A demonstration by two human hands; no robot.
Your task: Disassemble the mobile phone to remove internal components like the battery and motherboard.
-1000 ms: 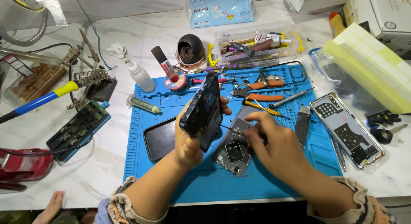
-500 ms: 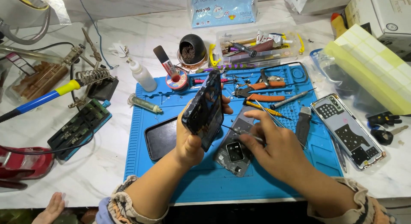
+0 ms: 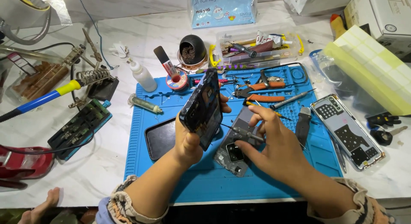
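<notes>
Starting at the left edge: a soldering iron (image 3: 47, 97) with a blue and yellow handle lies on the white table (image 3: 107, 164), beside a wire stand (image 3: 87, 76). A dark tray (image 3: 79, 127) sits just below it. A small white squeeze bottle (image 3: 142, 76) stands near the corner of the blue work mat (image 3: 274, 183).

Mid-mat, the left hand (image 3: 190, 140) has its grip closed around a dark phone frame (image 3: 202, 107), holding it up on edge, long axis running from the palm up and away, well off the mat. A black screen panel (image 3: 160, 138) lies flat just left of that wrist.

Right of the frame, the right hand (image 3: 274, 142) pinches a thin screwdriver (image 3: 237, 130), its tip pointing left toward the frame's lower end. Under both hands a grey phone back (image 3: 235, 153) lies flat on the mat, long axis slanting up to the right. It sits directly below the right hand, which is the nearer one.

Further right: orange-handled pliers (image 3: 265, 95), then another opened phone (image 3: 346, 132) lying on the table past the mat's edge.
</notes>
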